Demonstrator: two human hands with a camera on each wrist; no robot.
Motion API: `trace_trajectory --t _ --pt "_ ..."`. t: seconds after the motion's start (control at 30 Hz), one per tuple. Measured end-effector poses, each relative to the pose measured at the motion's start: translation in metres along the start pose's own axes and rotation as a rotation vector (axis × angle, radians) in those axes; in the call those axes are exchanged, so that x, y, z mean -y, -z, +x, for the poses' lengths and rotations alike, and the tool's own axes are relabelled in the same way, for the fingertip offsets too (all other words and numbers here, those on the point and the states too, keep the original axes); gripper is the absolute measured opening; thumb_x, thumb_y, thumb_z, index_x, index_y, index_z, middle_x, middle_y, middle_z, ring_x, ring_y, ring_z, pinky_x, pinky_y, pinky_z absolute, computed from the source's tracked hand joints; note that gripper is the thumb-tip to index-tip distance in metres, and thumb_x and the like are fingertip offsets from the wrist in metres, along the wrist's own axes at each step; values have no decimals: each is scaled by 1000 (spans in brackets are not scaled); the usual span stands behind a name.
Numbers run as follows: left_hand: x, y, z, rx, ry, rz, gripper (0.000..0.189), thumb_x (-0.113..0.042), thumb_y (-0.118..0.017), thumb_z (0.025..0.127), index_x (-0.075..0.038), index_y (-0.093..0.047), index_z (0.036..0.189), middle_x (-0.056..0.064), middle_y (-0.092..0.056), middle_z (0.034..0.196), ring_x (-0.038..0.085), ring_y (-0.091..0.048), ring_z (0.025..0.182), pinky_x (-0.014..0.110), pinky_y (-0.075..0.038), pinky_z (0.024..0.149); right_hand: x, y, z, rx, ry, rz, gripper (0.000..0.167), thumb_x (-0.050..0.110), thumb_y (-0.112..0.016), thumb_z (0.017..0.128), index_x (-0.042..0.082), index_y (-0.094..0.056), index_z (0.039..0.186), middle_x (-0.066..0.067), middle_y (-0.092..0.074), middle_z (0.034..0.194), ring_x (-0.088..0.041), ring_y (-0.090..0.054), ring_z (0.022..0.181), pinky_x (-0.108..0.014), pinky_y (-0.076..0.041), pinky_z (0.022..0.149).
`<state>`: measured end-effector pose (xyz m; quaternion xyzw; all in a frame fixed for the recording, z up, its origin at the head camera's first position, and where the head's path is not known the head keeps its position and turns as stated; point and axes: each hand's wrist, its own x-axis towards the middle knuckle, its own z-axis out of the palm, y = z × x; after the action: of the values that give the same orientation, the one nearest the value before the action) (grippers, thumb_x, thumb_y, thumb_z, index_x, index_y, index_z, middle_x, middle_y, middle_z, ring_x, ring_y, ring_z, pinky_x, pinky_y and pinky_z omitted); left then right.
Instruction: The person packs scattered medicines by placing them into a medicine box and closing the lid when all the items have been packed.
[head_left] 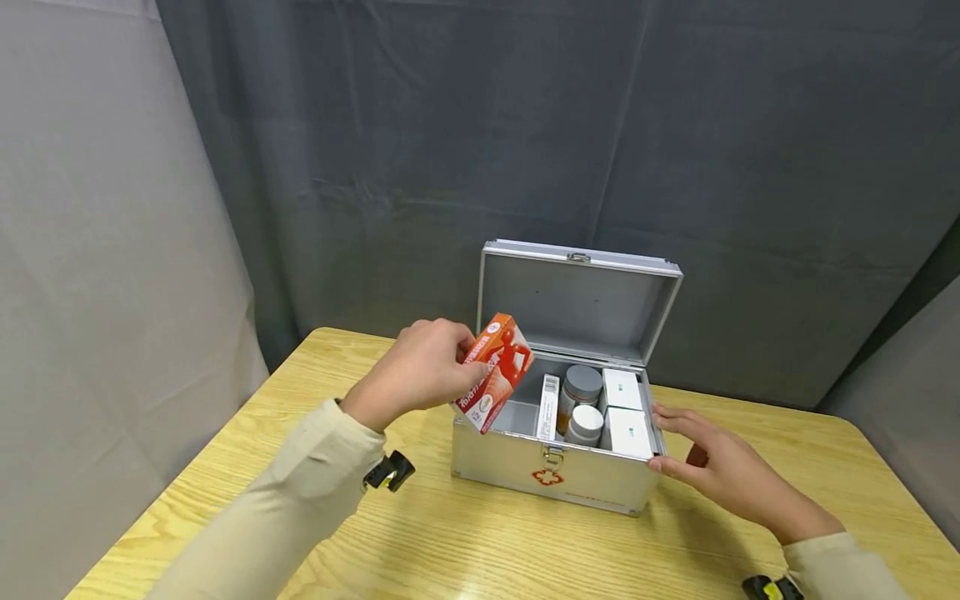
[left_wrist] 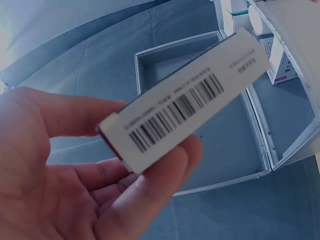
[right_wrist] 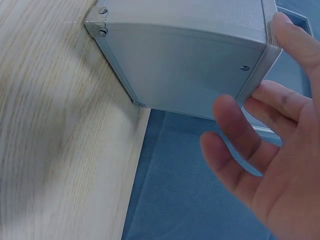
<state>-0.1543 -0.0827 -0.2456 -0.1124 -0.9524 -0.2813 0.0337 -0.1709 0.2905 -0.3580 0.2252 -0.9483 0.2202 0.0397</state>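
In the head view my left hand (head_left: 429, 367) pinches a red and orange medicine box (head_left: 495, 371), tilted over the left part of an open silver first-aid case (head_left: 510, 462). The left wrist view shows the barcode side of this medicine box (left_wrist: 175, 105) between thumb and fingers. My right hand (head_left: 720, 467) rests on the case's right rim, thumb at the front corner and fingers farther back, loosely spread. In the right wrist view, thumb and index finger touch the rim above the end panel (right_wrist: 175, 70), with the other fingers apart from it.
Inside the case stand a narrow white box (head_left: 548, 407), a grey-capped bottle (head_left: 582, 385), a white-capped bottle (head_left: 585, 423) and two white boxes (head_left: 628, 432). The lid (head_left: 577, 300) stands raised at the back. Wooden table (head_left: 420, 533) below; grey curtain (head_left: 450, 150) behind.
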Motion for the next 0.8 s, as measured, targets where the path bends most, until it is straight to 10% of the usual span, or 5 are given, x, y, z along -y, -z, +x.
trace_trajectory --t 0.37,0.8 --pt "-16 -1 38 38 32 140 19 -17 -65 81 -12 -60 64 -1 -62 64 13 -54 57 23 -39 46 -3 0 3 -24 19 3 60 37 -73 89 4 -59 136 -18 -52 148 2 -44 60 -20 -41 54" --pt "-32 -14 66 141 39 331 12 -22 -74 79 -14 -68 87 1 -69 83 16 -66 73 32 -52 61 -3 -5 -2 -44 14 15 58 37 -73 89 5 -59 135 -15 -52 148 2 -41 58 -20 -40 53"
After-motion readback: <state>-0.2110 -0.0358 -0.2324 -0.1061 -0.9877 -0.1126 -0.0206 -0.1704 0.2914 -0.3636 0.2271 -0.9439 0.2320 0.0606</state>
